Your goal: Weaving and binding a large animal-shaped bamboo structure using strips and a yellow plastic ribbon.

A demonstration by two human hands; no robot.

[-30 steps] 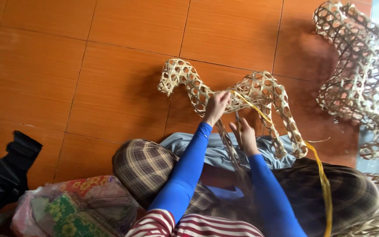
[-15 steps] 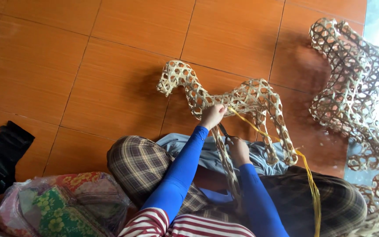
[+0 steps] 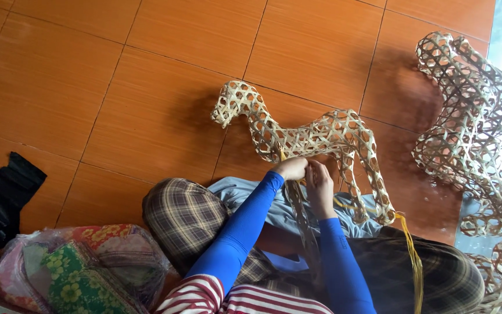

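A woven bamboo animal figure (image 3: 332, 135) with an open lattice body, a neck and legs lies on the orange tiled floor (image 3: 164, 87) in front of my knees. My left hand (image 3: 291, 168) pinches the loose bamboo strips (image 3: 302, 221) just under the figure's belly. Right beside it, almost touching, my right hand (image 3: 319, 187) closes its fingers on the same bundle. Both arms wear blue sleeves. A yellow strip (image 3: 409, 250) hangs from the figure's rear leg over my right knee.
Several more woven lattice figures (image 3: 472, 110) are piled at the right edge. A plastic bag of patterned cloth (image 3: 71, 267) sits at the lower left, with a black object (image 3: 4, 203) beyond it. My crossed legs in checked fabric (image 3: 187, 215) fill the bottom.
My two hands have drawn together under the figure's belly; the left came down from the figure's back to meet the right on the strips.
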